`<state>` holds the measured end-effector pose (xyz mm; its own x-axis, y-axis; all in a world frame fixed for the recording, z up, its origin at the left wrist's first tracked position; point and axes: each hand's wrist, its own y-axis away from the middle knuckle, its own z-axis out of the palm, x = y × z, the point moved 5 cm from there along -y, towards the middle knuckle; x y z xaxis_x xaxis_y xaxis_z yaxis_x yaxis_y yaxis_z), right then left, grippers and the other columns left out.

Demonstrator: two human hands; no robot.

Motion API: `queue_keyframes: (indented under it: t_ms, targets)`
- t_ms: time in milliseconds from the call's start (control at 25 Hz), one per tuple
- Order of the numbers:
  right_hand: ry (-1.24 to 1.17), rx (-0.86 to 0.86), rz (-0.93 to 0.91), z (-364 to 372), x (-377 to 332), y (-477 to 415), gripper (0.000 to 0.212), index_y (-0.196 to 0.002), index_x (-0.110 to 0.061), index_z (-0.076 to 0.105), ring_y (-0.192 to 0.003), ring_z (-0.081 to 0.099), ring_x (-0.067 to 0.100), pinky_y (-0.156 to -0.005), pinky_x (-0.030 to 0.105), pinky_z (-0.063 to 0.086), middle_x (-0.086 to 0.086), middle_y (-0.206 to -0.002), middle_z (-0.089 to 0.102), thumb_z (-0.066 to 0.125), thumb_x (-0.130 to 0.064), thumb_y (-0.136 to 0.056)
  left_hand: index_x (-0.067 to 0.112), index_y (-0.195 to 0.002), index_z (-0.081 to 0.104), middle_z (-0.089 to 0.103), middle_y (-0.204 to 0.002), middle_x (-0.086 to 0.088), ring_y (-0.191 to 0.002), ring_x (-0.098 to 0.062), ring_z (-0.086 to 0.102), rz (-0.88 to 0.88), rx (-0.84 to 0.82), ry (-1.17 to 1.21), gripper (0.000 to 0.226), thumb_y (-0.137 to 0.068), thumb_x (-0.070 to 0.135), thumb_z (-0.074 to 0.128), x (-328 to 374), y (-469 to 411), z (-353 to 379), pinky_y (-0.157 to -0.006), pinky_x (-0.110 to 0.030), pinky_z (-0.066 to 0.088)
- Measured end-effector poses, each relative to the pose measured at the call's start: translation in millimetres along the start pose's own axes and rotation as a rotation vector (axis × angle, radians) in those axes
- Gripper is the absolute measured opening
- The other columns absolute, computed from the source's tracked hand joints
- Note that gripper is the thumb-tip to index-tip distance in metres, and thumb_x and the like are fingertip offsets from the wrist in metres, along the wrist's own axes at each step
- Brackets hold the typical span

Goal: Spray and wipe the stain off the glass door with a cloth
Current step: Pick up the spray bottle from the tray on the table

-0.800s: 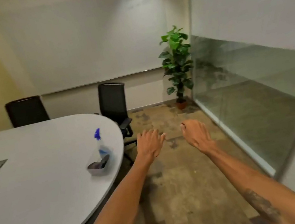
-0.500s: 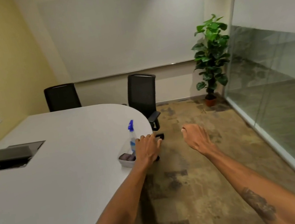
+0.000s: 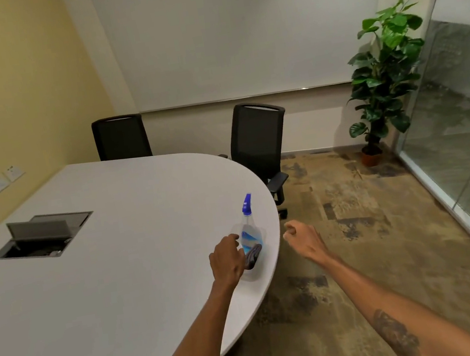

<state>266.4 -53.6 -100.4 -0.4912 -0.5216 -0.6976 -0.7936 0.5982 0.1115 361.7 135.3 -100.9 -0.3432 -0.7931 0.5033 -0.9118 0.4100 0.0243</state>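
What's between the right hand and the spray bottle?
Head view: only the clear tray's wall, the table's edge and a strip of carpet separate the right hand from the spray bottle; no other object.

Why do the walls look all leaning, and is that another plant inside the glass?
Head view: the wide lens makes the straight wall edges lean near the picture's sides; the glass acts like a mirror, so a dim copy of the plant shows in it.
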Motion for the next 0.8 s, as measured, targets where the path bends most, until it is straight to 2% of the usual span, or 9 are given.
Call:
queue_keyframes:
  t_ms: [120, 480, 680, 800]
  targets:
    - [-0.028, -0.073, 0.005, 25.9, -9.0, -41.0, 0.044, -0.144, -0.008, 0.051, -0.126, 0.059, 0.030, -0.105, 0.041, 0.050, 0.015, -0.140, 0.060, 0.055, -0.015, -0.101, 0.017, -0.139, 0.060, 0.069, -0.132, -0.003, -0.116, -0.021, 0.066, -0.054, 0.000, 0.039, 0.038, -0.101, 0.020, 0.058, -8.5, -33.7, 9.9, -0.098, -0.030, 0.052]
    - [-0.098, -0.216, 0.107, 77.9, -18.8, -164.3, 0.055, -0.149, -0.007, 0.039, -0.140, 0.046, 0.031, -0.112, 0.041, 0.044, 0.014, -0.155, 0.043, 0.061, -0.015, -0.099, 0.019, -0.139, 0.062, 0.070, -0.134, -0.003, -0.118, -0.019, 0.068, -0.142, -0.034, 0.093, 0.036, -0.105, 0.027, 0.055, -11.5, -132.1, 42.7, -0.106, -0.031, 0.052]
    - [-0.143, -0.273, 0.129, 108.6, -22.6, -195.3, 0.056, -0.146, -0.007, 0.042, -0.137, 0.049, 0.030, -0.110, 0.039, 0.044, 0.013, -0.150, 0.048, 0.066, -0.017, -0.096, 0.019, -0.143, 0.056, 0.068, -0.136, -0.003, -0.119, -0.020, 0.067, -0.153, -0.126, 0.069, 0.039, -0.105, 0.029, 0.052, -22.3, -162.6, 61.7, -0.103, -0.030, 0.051]
    - [-0.207, -0.280, 0.148, 124.4, -21.9, -207.9, 0.047, -0.135, -0.006, 0.050, -0.127, 0.057, 0.030, -0.108, 0.040, 0.047, 0.015, -0.138, 0.058, 0.069, -0.015, -0.094, 0.020, -0.144, 0.055, 0.069, -0.135, -0.001, -0.119, -0.018, 0.066, -0.145, -0.167, 0.056, 0.040, -0.105, 0.029, 0.052, -31.0, -177.1, 69.2, -0.104, -0.030, 0.050]
